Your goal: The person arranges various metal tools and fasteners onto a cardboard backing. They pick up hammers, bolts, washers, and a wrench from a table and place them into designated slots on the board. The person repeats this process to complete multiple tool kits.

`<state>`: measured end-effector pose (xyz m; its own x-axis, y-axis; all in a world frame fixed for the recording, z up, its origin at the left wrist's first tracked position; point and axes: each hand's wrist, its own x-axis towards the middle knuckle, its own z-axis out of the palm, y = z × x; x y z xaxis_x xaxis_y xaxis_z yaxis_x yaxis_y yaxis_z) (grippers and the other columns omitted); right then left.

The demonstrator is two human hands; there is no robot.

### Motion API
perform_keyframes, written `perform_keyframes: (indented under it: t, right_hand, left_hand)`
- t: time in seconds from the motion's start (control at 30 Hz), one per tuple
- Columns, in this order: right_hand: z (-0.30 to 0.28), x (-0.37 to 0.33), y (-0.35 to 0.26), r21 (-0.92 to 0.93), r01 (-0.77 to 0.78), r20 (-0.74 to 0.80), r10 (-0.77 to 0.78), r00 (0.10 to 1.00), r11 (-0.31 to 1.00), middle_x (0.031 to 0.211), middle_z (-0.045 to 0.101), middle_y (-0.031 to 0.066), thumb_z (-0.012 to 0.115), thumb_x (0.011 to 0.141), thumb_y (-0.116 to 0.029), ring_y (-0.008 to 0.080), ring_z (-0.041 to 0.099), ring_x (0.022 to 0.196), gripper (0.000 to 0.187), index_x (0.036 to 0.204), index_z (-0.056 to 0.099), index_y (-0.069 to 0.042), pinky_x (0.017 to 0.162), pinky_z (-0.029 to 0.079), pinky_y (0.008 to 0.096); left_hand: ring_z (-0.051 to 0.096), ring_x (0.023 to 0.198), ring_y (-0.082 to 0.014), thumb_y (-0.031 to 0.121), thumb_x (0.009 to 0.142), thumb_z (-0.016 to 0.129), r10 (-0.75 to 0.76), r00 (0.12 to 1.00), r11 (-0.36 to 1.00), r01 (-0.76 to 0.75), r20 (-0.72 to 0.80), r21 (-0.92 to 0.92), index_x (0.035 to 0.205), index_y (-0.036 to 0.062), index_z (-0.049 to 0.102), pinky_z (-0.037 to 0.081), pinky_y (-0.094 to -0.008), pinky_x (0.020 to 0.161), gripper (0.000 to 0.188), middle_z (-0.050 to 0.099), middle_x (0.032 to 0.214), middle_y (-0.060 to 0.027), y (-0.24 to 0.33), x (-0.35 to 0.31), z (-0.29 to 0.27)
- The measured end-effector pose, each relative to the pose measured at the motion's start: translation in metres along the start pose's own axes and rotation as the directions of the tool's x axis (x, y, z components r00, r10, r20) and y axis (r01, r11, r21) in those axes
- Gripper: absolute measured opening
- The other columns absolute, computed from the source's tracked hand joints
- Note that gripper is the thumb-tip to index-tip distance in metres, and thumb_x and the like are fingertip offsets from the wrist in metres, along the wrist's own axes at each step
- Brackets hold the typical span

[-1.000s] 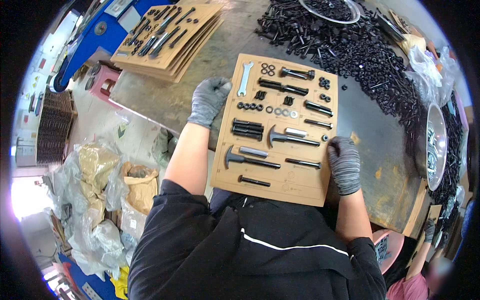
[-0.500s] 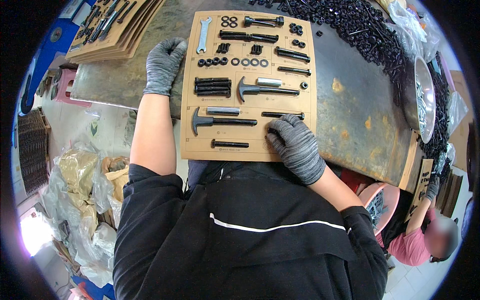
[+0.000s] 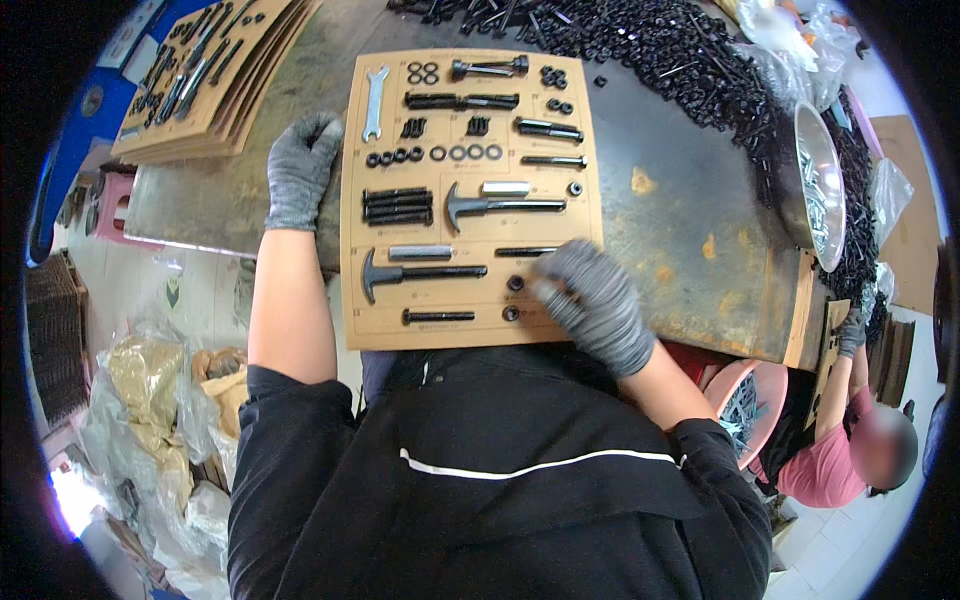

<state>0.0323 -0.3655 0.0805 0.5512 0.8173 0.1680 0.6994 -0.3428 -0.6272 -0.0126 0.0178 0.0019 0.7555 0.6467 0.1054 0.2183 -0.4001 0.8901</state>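
A tan cardboard sheet holds black bolts, nuts, washers and an open-end wrench in printed sections. Two dark T-shaped pieces lie lengthwise, each with a silver sleeve beside it. My left hand, in a grey glove, rests at the sheet's left edge with fingers curled; anything inside is hidden. Over the lower right corner is my gloved right hand, its fingers blurred, partly covering a black bolt. Just left of its fingertips sit a black nut and a ring-shaped nut.
Loose black hardware is heaped along the table's far right. A metal bowl and a pink basin hold silver parts. Filled cardboard sheets are stacked at far left. A co-worker works at lower right.
My right hand has drawn slightly away from the nuts; a ring-shaped nut now shows over the lower printed circle. The sheet and my left hand appear farther left and lower in view.
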Motion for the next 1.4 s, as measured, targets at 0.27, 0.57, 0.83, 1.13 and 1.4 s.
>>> perform_keyframes:
  t: [0.27, 0.57, 0.83, 1.13, 1.4]
  right_hand:
    - [-0.053, 0.1, 0.105, -0.214, -0.246, -0.249, 0.191, 0.95, 0.945, 0.101, 0.065, 0.0139, 0.067, 0.084, -0.013, 0.0281, 0.063, 0.092, 0.023, 0.107, 0.066, -0.007, 0.086, 0.05, 0.0377]
    - [-0.027, 0.146, 0.142, -0.128, -0.376, -0.086, 0.367, 0.926, 0.918, 0.102, 0.067, 0.0139, 0.07, 0.083, -0.023, 0.0307, 0.064, 0.094, 0.025, 0.106, 0.07, -0.011, 0.086, 0.05, 0.0391]
    - [-0.033, 0.139, 0.15, 0.042, -0.298, -0.214, 0.3, 0.93, 0.954, 0.111, 0.064, 0.0174, 0.065, 0.087, -0.022, 0.0341, 0.06, 0.104, 0.028, 0.109, 0.066, -0.005, 0.094, 0.046, 0.0395]
    - [-0.016, 0.184, 0.173, -0.115, -0.302, -0.275, 0.262, 0.925, 0.946, 0.129, 0.055, 0.0194, 0.054, 0.092, -0.02, 0.035, 0.052, 0.121, 0.036, 0.124, 0.055, -0.004, 0.103, 0.041, 0.0392]
    - [-0.02, 0.192, 0.179, -0.18, -0.312, -0.273, 0.257, 0.927, 0.933, 0.121, 0.06, 0.0178, 0.053, 0.091, -0.027, 0.0347, 0.056, 0.113, 0.034, 0.117, 0.061, -0.006, 0.098, 0.044, 0.0411]
  left_hand:
    - [0.063, 0.085, -0.0134, 0.011, 0.086, 0.07, 0.01, 1.0, 0.993, -0.011, -0.006, -0.118, 0.102, 0.0, 0.067, 0.05, -0.0272, 0.08, 0.02, 0.07, 0.093, -0.0049, 0.002, -0.001, 0.003]
    - [0.062, 0.082, -0.0127, 0.01, 0.084, 0.072, 0.037, 0.999, 0.984, -0.042, -0.032, -0.173, 0.099, -0.0002, 0.066, 0.05, -0.0266, 0.079, 0.019, 0.069, 0.091, -0.0047, -0.01, -0.001, 0.001]
    - [0.062, 0.082, -0.0131, 0.013, 0.087, 0.067, -0.126, 0.99, 0.971, 0.111, -0.056, -0.211, 0.103, 0.0, 0.067, 0.049, -0.0281, 0.078, 0.02, 0.07, 0.094, -0.006, 0.013, -0.018, -0.013]
    - [0.055, 0.061, -0.0099, 0.024, 0.093, 0.06, -0.559, 0.803, 0.812, 0.58, 0.207, -0.062, 0.09, 0.0037, 0.067, 0.045, -0.0253, 0.053, 0.022, 0.063, 0.075, -0.001, 0.015, -0.185, -0.089]
    - [0.066, 0.074, -0.0155, 0.034, 0.093, 0.06, -0.494, 0.751, 0.516, 0.659, 0.438, -0.547, 0.112, -0.0036, 0.057, 0.05, -0.022, 0.054, 0.042, 0.068, 0.091, -0.0122, 0.038, -0.262, -0.032]
